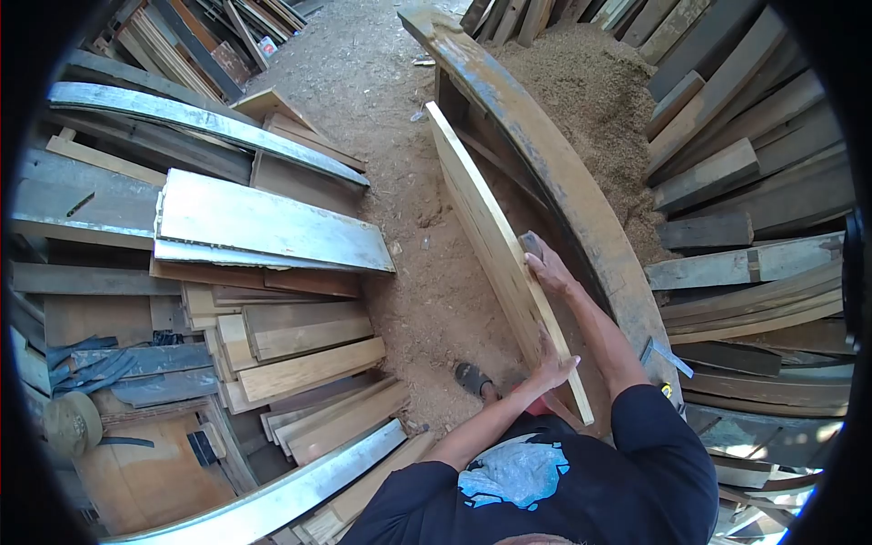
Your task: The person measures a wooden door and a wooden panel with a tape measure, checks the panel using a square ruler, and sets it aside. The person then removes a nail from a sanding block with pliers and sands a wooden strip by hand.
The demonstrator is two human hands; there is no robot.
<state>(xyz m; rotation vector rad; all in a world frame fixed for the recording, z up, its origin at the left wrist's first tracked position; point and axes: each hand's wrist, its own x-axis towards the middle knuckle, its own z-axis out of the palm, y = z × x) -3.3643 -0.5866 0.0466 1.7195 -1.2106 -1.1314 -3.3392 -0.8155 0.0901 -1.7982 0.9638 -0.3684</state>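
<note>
A long pale wooden board [495, 232] stands on its narrow edge in front of me, running from my waist away toward the far end of the bench. My left hand [551, 365] is closed around its near part, thumb over the top edge. Farther along, my right hand [550, 268] is at the board's right side, fingers curled on a small dark grey block [530, 242] at the top edge. The block's exact kind is unclear, and the board's lower edge is partly out of sight.
A long worn wooden bench [581, 186] curves along the right, with a try square [668, 356] and a yellow tape measure [667, 391] near me. Stacked planks [272, 222] line the left; more timber [727, 173] lies right. Sawdust [581, 86] is heaped beyond the bench. A sandalled foot [474, 380] is below.
</note>
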